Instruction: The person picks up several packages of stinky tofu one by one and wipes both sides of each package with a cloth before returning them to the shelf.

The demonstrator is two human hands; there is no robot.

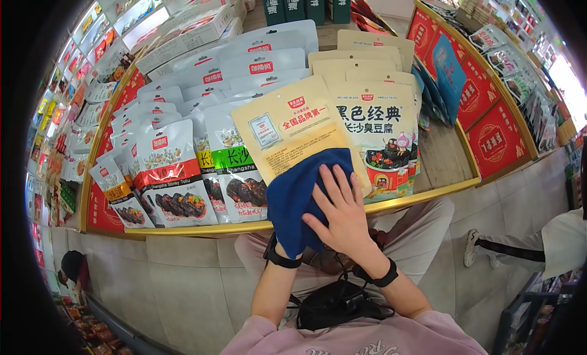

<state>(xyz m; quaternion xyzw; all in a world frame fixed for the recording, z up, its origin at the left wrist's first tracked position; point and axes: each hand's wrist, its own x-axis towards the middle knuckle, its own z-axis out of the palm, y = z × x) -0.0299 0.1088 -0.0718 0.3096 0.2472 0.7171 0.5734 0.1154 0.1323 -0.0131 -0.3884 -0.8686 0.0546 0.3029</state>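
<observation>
A beige pouch [293,119], its printed back facing me, leans tilted in front of the other packs. Over its lower part lies a dark blue cloth [287,190]. My right hand [339,214] rests flat on this cloth, fingers stretched and slightly apart, pressing it against the pouch. My left hand [292,250] reaches in from below at the pouch's lower left; the cloth covers its fingers, so its grip is hidden. Just right of the pouch stands a beige stinky tofu pouch [385,132]. To the left are a green-banded silver pouch [235,165] and a red-banded silver pouch [171,171].
The display stand has a gold-edged rim [428,193] near my knees. White boxes [189,37] are stacked behind, beside dark green boxes [299,5]. Blue packs [446,73] stand at right. A black bag [336,303] hangs at my waist. Another person's leg [507,245] shows at right.
</observation>
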